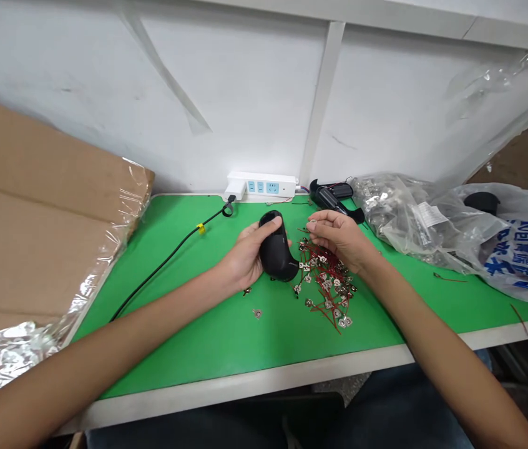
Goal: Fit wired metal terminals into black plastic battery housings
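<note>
My left hand (248,254) is wrapped round a black plastic housing (276,252), its thumb lying on the upper part. The housing has a rounded lower end with a small projection at its right. To the right, my right hand (336,234) pinches a small metal contact plate (311,224) between thumb and fingertips. Below that hand spreads a pile of metal contact plates with red wires (327,280), partly hidden by the hand. One loose contact plate (257,313) lies on the green mat, and another small metal piece (247,291) lies just under my left hand.
A white power strip (271,187) with a plugged-in adapter and black cable (165,259) sits against the wall. Black plastic parts (332,199) lie behind my right hand. Clear plastic bags (414,218) fill the right side. Cardboard (44,212) covers the left. The green mat (198,343) reaches the table's front edge.
</note>
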Action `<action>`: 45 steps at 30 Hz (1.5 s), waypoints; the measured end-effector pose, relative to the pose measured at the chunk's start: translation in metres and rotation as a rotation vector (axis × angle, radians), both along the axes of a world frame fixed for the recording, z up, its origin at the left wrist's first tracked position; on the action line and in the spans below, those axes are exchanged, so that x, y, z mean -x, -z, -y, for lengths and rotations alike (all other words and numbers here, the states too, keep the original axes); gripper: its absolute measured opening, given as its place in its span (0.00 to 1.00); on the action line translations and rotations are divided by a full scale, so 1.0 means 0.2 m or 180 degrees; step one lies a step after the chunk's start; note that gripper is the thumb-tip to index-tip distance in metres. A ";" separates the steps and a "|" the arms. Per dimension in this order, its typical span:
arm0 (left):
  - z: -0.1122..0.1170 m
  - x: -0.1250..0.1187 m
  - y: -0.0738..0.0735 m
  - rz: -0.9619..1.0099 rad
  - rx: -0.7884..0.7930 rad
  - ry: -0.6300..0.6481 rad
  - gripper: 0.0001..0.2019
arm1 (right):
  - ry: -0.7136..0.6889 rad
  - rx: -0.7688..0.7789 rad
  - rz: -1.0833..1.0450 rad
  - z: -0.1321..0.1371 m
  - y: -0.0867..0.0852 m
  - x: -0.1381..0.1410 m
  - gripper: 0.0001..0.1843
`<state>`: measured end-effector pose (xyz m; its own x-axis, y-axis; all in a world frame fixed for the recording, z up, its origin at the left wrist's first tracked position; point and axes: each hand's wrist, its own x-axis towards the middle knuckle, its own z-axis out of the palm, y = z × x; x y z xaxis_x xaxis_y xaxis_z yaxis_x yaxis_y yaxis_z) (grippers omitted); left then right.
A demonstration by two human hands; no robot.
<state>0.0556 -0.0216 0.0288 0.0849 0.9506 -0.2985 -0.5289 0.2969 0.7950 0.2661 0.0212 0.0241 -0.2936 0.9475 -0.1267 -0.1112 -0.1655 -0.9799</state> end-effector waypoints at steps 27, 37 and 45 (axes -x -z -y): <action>-0.05 0.22 0.07 -0.0830 -0.0361 0.0253 0.18 | -0.0069 -0.2214 0.1122 -0.04 0.01 0.37 0.03; -0.04 0.22 0.05 -0.0983 -0.0315 0.0510 0.18 | 0.0237 -0.2727 0.1535 0.04 0.05 0.29 0.05; -0.04 0.23 0.06 -0.0992 -0.0337 0.0444 0.17 | 0.0289 -0.3026 0.1550 0.05 0.02 0.28 0.07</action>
